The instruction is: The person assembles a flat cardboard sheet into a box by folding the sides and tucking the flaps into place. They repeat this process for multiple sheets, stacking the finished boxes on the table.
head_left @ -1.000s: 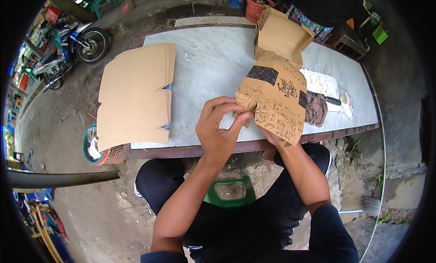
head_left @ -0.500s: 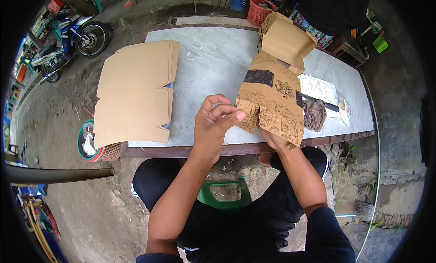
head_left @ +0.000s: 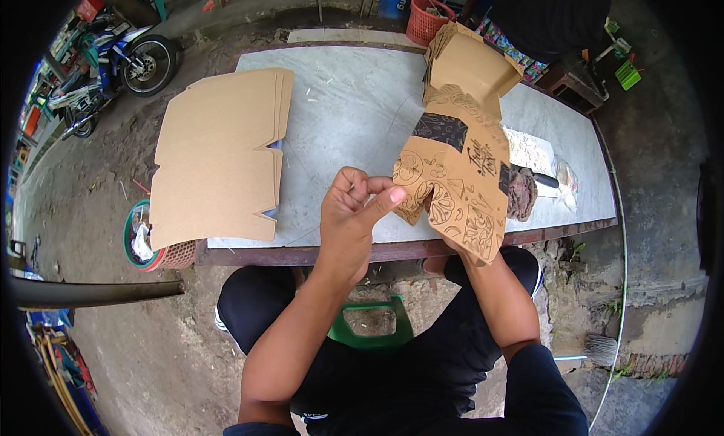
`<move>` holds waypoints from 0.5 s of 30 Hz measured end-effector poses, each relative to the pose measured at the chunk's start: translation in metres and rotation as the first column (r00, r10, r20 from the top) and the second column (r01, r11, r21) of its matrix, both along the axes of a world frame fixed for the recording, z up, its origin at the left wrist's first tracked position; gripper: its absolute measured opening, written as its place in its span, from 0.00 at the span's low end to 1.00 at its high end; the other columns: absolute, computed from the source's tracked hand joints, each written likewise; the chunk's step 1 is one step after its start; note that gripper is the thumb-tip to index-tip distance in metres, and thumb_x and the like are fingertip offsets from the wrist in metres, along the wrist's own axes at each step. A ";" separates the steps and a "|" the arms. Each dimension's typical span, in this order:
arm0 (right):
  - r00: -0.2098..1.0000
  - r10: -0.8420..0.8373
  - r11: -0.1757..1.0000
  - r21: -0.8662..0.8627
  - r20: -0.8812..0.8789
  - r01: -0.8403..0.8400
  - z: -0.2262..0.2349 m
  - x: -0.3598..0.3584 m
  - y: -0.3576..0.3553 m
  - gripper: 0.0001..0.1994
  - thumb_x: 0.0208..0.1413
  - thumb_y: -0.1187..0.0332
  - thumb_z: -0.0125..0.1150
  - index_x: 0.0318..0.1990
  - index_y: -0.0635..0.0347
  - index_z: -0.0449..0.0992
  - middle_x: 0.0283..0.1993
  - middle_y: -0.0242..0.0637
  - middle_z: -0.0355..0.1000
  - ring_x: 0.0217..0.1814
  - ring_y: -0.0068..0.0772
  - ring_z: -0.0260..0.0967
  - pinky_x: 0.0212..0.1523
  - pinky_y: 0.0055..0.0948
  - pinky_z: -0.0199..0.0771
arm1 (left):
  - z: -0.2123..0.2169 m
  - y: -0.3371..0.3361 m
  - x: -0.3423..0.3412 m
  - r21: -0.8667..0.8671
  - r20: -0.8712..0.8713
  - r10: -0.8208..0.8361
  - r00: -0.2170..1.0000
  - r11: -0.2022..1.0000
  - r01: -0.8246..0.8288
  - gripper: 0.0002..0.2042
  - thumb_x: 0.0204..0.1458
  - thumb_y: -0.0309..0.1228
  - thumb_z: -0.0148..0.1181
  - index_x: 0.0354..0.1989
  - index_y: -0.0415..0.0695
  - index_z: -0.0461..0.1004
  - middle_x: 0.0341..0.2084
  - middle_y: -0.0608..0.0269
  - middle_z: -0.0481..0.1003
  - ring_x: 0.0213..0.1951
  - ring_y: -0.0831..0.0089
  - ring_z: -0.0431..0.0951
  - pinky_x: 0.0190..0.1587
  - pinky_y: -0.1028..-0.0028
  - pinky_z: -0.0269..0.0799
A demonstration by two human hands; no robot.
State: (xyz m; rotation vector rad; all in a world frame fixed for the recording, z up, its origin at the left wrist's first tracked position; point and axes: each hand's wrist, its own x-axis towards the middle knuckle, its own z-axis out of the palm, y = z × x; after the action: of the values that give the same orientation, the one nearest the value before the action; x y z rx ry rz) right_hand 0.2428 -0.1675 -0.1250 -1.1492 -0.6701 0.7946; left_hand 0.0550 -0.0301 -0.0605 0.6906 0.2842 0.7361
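Since a moment ago the left hand (head_left: 354, 217) has drawn slightly away from the printed cardboard box blank (head_left: 456, 187), its grip curled nearly closed on nothing visible, thumb out toward the blank's lower flap. Just right of it, the right hand (head_left: 445, 244) grips the blank from underneath, holding it tilted above the surface (head_left: 354, 112). Well left of both grips lies a stack of flat cardboard sheets (head_left: 219, 161).

Stack of flat plain cardboard blanks (head_left: 219, 165) on grey table (head_left: 347, 112); red basket (head_left: 430, 21) beyond the table; green-rimmed basket (head_left: 151, 244) below its near-left corner; motorcycle (head_left: 113, 67) at far left; green stool (head_left: 369, 327) beneath.
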 end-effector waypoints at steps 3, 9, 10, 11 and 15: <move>0.823 0.197 0.970 0.228 -0.533 -0.085 0.001 0.014 -0.004 0.27 0.71 0.70 0.58 0.74 0.61 0.61 0.69 0.45 0.70 0.68 0.39 0.71 0.65 0.36 0.76 | 0.004 -0.004 0.002 -0.097 0.045 0.023 0.999 0.995 -0.019 0.20 0.56 0.18 0.71 0.36 0.50 0.61 0.40 0.53 0.83 0.46 0.74 0.82 0.61 0.69 0.69; 0.999 0.036 0.993 0.109 -0.028 -0.033 0.038 -0.030 0.021 0.27 0.61 0.80 0.66 0.68 0.57 0.69 0.63 0.37 0.74 0.67 0.37 0.71 0.68 0.40 0.72 | 0.007 0.000 0.002 0.014 0.032 0.028 0.999 1.000 -0.028 0.19 0.56 0.17 0.71 0.36 0.49 0.62 0.40 0.54 0.82 0.46 0.74 0.82 0.56 0.70 0.74; 0.989 0.048 0.978 0.207 -0.140 -0.018 0.040 -0.036 0.027 0.28 0.58 0.82 0.67 0.66 0.56 0.72 0.62 0.35 0.74 0.66 0.36 0.71 0.69 0.40 0.71 | 0.007 0.000 0.002 0.043 0.028 0.017 0.999 0.999 -0.018 0.19 0.56 0.17 0.71 0.36 0.49 0.62 0.40 0.55 0.82 0.46 0.74 0.82 0.55 0.71 0.75; 0.984 0.060 0.977 0.214 -0.165 -0.024 0.040 -0.036 0.027 0.27 0.58 0.82 0.68 0.66 0.56 0.72 0.62 0.35 0.74 0.66 0.36 0.71 0.69 0.40 0.71 | 0.007 0.000 0.002 0.057 0.023 0.018 1.000 0.998 -0.019 0.18 0.56 0.17 0.71 0.36 0.48 0.63 0.40 0.55 0.82 0.46 0.74 0.82 0.54 0.71 0.76; 0.989 0.048 0.995 0.097 -0.142 -0.035 0.032 -0.026 0.017 0.27 0.59 0.79 0.68 0.65 0.55 0.72 0.62 0.35 0.74 0.66 0.35 0.71 0.68 0.39 0.72 | 0.006 -0.003 0.002 0.121 -0.017 0.050 0.999 0.992 -0.047 0.16 0.57 0.17 0.70 0.39 0.46 0.65 0.40 0.56 0.80 0.46 0.75 0.81 0.52 0.72 0.78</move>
State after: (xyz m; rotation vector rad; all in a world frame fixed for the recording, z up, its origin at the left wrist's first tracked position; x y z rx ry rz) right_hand 0.2166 -0.1508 -0.0931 -0.9851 -0.6060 0.8638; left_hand 0.0569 -0.0333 -0.0544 0.8082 0.2774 0.7976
